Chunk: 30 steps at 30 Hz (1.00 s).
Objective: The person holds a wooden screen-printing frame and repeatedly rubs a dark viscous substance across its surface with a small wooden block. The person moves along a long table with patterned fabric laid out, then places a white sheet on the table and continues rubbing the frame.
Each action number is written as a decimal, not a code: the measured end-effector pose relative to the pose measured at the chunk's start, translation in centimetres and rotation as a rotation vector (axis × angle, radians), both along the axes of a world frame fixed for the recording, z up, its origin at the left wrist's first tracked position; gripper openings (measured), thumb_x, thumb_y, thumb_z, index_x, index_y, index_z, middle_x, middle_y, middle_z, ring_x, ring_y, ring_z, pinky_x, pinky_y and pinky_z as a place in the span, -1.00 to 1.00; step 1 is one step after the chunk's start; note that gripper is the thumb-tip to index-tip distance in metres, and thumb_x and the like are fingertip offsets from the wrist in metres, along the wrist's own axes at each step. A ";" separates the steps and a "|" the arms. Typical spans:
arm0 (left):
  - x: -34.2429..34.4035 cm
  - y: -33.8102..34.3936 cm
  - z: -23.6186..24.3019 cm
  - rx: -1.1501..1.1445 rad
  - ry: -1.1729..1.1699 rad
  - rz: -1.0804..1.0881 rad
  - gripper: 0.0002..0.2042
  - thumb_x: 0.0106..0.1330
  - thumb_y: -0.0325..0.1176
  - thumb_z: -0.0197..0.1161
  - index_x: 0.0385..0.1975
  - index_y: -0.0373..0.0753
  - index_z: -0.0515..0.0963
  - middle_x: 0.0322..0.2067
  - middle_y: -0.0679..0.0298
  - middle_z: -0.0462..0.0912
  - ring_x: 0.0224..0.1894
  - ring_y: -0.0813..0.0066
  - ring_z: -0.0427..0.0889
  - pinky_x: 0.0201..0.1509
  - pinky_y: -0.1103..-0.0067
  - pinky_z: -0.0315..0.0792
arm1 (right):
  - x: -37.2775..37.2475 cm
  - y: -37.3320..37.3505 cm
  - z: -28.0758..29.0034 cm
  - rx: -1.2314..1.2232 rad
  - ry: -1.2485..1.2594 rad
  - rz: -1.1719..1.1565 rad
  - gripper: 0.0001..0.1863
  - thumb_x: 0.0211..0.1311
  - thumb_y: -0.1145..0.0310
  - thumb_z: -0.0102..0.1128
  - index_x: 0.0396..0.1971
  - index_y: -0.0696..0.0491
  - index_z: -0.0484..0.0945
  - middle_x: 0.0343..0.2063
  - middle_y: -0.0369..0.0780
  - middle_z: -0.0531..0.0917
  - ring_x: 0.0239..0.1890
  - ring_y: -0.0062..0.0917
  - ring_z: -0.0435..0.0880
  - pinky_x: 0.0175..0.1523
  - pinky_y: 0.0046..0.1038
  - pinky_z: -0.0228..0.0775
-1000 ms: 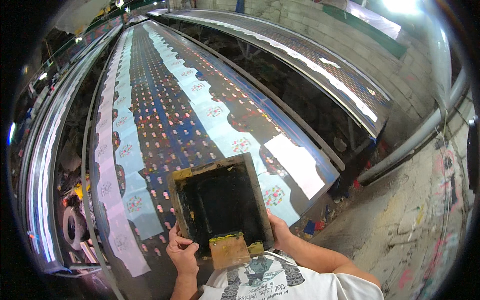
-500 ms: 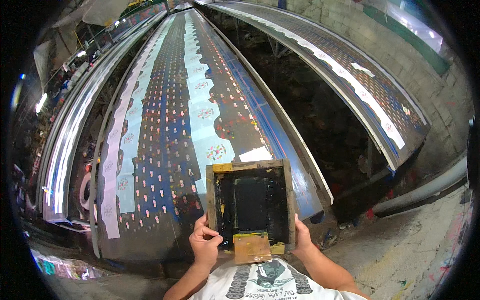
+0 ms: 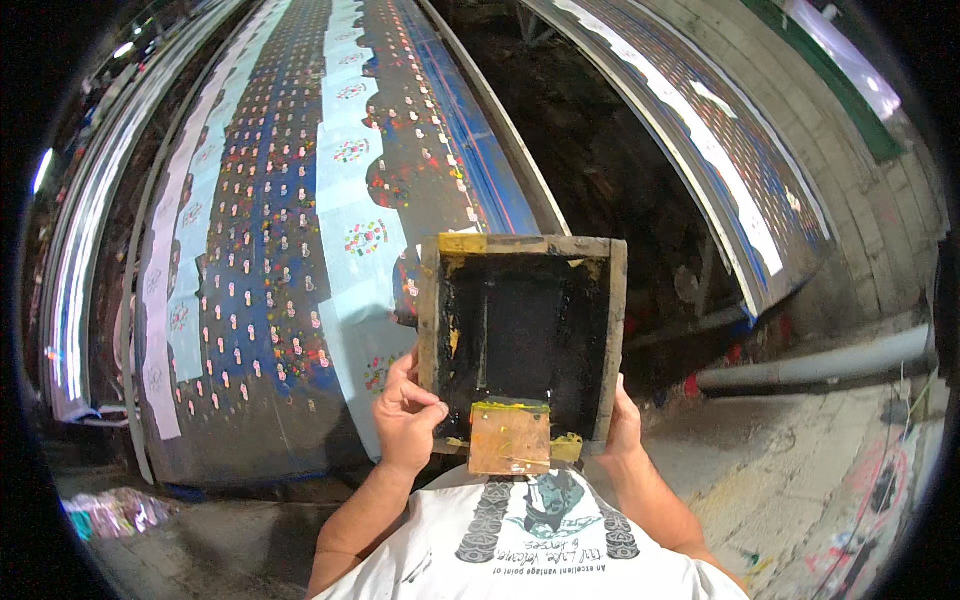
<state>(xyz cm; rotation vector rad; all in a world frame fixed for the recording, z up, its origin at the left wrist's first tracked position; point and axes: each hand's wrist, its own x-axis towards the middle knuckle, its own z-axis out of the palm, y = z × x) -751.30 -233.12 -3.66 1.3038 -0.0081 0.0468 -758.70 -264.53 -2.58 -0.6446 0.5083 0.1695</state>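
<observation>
Between my two hands I hold up a wooden screen-printing frame [image 3: 616, 320], stained dark, with a black mesh in its middle. My left hand [image 3: 410, 425] grips its left side near the lower corner, thumb on the edge. My right hand [image 3: 624, 422] is closed round the lower right side, its fingers partly hidden. A squeegee [image 3: 510, 440] with a wooden handle and yellow ink along its edge rests inside, against the frame's near side. Below the frame's left side, a pale blue printed sheet [image 3: 362, 270] lies on the long table.
The long dark printing table [image 3: 270, 430] runs away ahead, covered in rows of small printed marks, with pale sheets [image 3: 165, 330] along its left. A second table [image 3: 765, 295] stands right, beyond a dark gap. A grey pipe [image 3: 820, 360] lies by the block wall [image 3: 890, 240].
The frame, still in both my hands with the squeegee in it, now appears higher and further right. The tables have shifted left and up in view.
</observation>
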 end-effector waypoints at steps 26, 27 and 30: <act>-1.9 -36.3 0.6 0.097 -0.069 0.534 -0.90 0.50 -0.55 0.37 -0.30 -0.42 0.72 0.46 -0.16 0.57 0.48 0.19 0.58 0.55 0.36 0.37 | 15.8 -34.2 -3.9 0.121 -0.042 0.482 -0.44 0.75 -0.14 0.00 0.31 0.00 0.67 0.18 -0.12 0.81 0.18 -0.15 0.81 0.36 -0.01 0.65; -1.7 -35.8 0.6 0.048 -0.102 0.560 -0.90 0.52 -0.58 0.35 -0.30 -0.42 0.70 0.46 -0.15 0.57 0.49 0.20 0.57 0.55 0.37 0.37 | 16.6 -33.4 -3.7 0.112 -0.034 0.500 -0.43 0.75 -0.16 0.00 0.31 0.00 0.66 0.19 -0.12 0.80 0.19 -0.15 0.81 0.37 0.00 0.64; -1.7 -34.2 -0.1 -0.017 -0.149 0.630 -0.91 0.53 -0.61 0.34 -0.29 -0.42 0.69 0.47 -0.13 0.56 0.47 0.24 0.58 0.52 0.37 0.41 | 18.4 -31.1 -2.2 0.072 -0.034 0.595 -0.44 0.74 -0.16 0.03 0.32 -0.03 0.65 0.20 -0.10 0.79 0.23 -0.12 0.78 0.40 0.04 0.61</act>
